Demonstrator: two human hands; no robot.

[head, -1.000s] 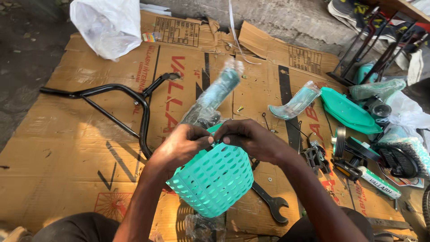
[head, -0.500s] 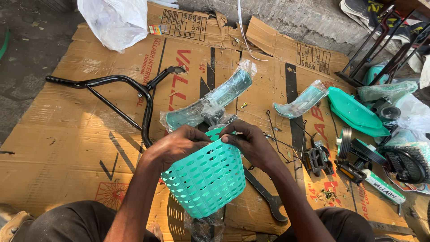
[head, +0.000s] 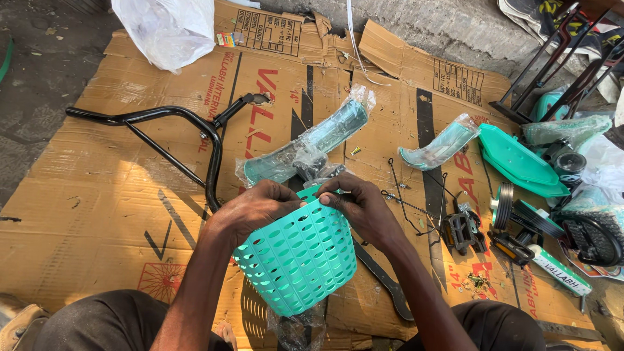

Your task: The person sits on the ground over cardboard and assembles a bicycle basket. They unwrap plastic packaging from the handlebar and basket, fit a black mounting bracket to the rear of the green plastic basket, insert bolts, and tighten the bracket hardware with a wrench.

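A teal plastic basket [head: 296,257] with a perforated wall rests tilted between my knees, above flattened cardboard [head: 117,214]. My left hand [head: 257,208] grips its rim on the left side. My right hand [head: 361,208] pinches the same rim on the right, fingertips curled over the edge. Just beyond the hands lies a teal mudguard wrapped in clear plastic [head: 305,146].
A black handlebar frame [head: 195,130] lies to the left. A second wrapped teal mudguard [head: 442,146], a teal panel [head: 513,159], black pedals [head: 463,231], thin wire stays [head: 409,201], a flat spanner [head: 383,279] and a wheel [head: 591,237] sit right. A white plastic bag [head: 169,29] lies top left.
The basket and both hands have stayed together on the rim while the fingers shifted slightly; the view has drifted a little.
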